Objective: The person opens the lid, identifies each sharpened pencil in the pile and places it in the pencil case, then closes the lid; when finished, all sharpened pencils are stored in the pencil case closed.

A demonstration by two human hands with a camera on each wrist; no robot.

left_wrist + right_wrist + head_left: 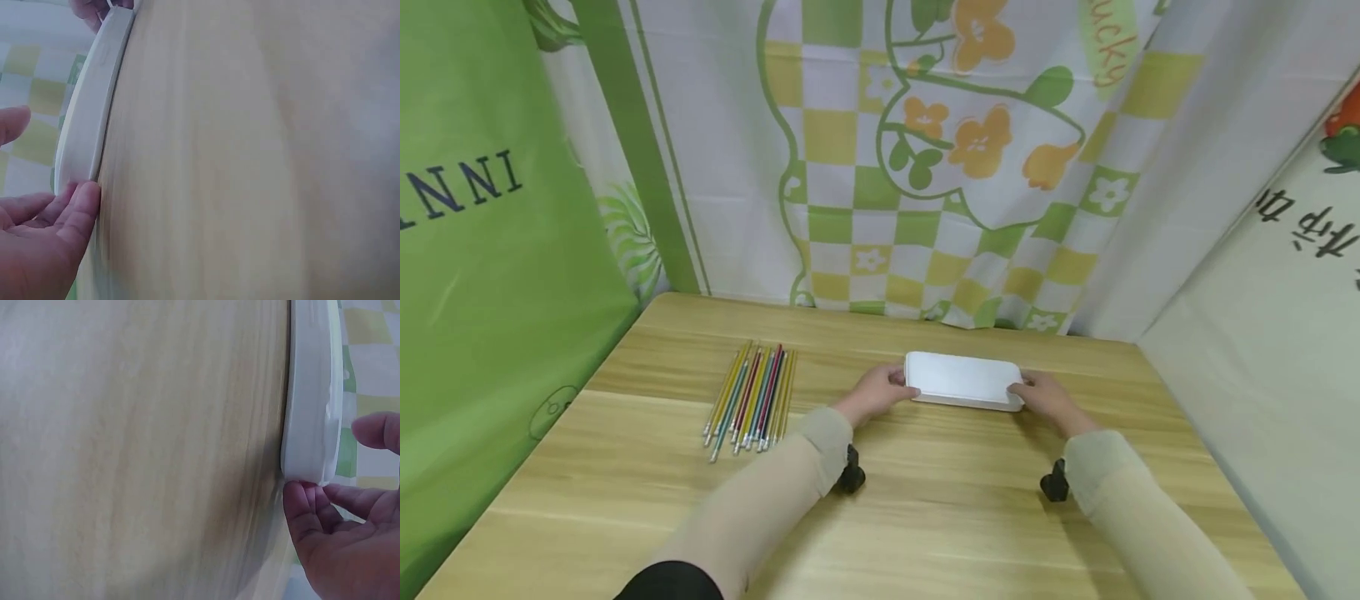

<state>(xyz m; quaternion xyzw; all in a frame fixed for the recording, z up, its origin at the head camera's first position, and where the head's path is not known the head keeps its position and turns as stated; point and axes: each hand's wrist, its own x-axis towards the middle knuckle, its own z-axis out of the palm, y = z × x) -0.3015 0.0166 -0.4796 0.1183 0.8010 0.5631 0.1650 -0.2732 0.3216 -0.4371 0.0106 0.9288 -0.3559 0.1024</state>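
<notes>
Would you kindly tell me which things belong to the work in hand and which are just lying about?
Work in hand, seemingly:
white rounded rectangular case
left hand and right hand, at its ends

Lying about:
slim multicoloured pencils, untouched, role uncertain

between my left grip (874, 395) and my right grip (1051, 400), the white case (962, 379) hides its underside and inside. above my right grip, the right wrist view's edge cuts off the case's far end. left of my left grip, pencils (751, 404) partly cover one another.
</notes>
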